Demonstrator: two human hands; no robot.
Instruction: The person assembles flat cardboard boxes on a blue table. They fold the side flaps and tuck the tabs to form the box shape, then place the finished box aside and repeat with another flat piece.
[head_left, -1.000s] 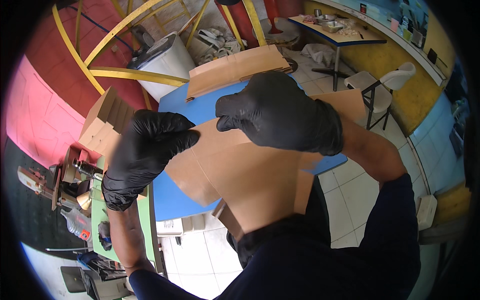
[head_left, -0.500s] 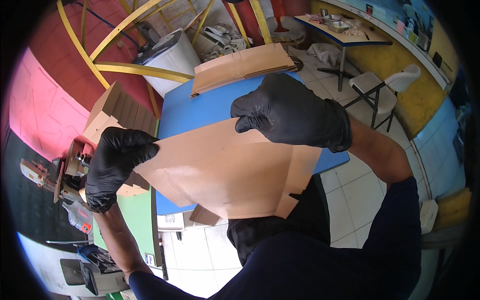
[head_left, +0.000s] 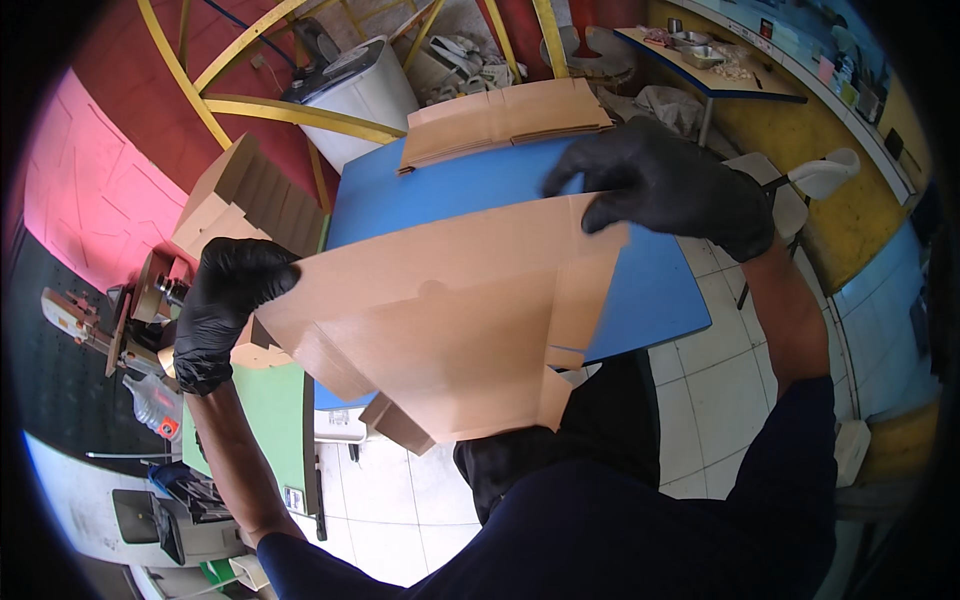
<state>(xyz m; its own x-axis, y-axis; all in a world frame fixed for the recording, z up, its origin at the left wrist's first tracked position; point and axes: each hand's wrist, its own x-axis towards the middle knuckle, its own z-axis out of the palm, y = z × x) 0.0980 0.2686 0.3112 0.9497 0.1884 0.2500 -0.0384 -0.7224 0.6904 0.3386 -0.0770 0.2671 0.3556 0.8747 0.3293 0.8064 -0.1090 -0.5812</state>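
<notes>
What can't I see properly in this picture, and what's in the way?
In the head view:
Cardboard sheet: its other side faces away, hidden by the sheet itself.
Left hand: some fingertips hidden by the hand or sheet.
Right hand: blurred, so how firmly it grips is unclear.
White chair: partly behind the right hand.
Pale bits: too small to tell.

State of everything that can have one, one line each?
Cardboard sheet: unfolded, held up, flaps hanging
Left hand: shut on the sheet's left end
Right hand: open at the sheet's right end
Flat cardboard stack: unassembled, on blue table
White chair: unfolded
</notes>
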